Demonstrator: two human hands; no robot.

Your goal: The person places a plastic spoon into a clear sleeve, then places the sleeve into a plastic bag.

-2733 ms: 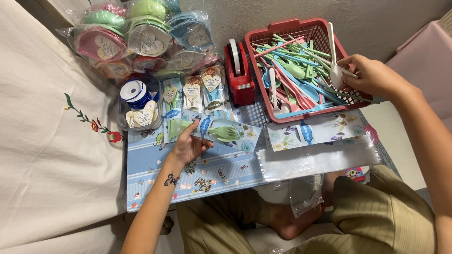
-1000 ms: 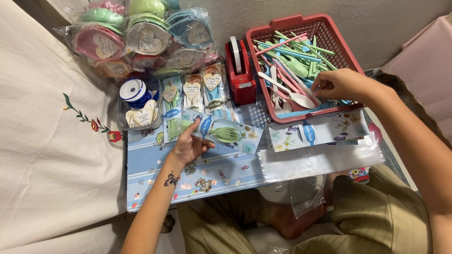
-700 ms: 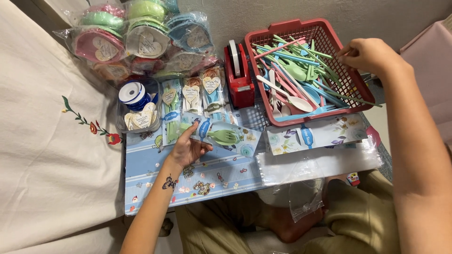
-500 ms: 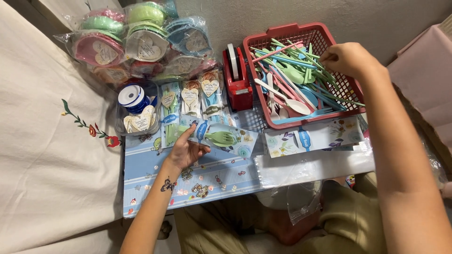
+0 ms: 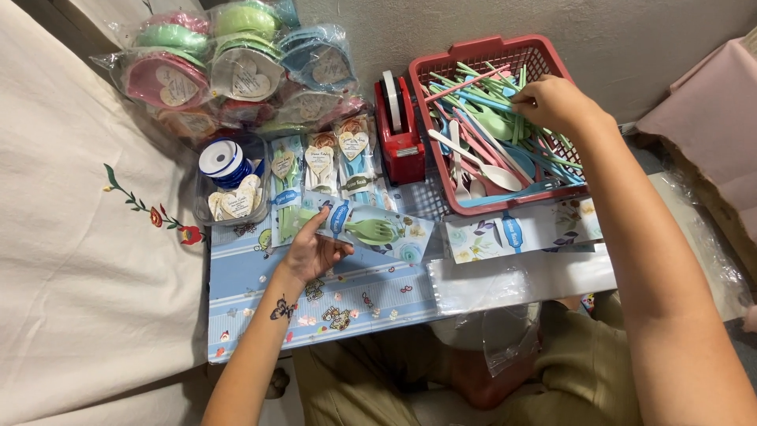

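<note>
Right hand (image 5: 554, 102) is reaching into red basket (image 5: 505, 55), fingers curled among utensils (image 5: 493, 138); left hand (image 5: 314, 251) is pinning printed card (image 5: 371, 230), fingers spread.

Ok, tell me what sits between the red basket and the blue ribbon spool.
In the head view, a red tape dispenser and a row of packed cutlery sets lie between the red basket and the blue ribbon spool.
</note>
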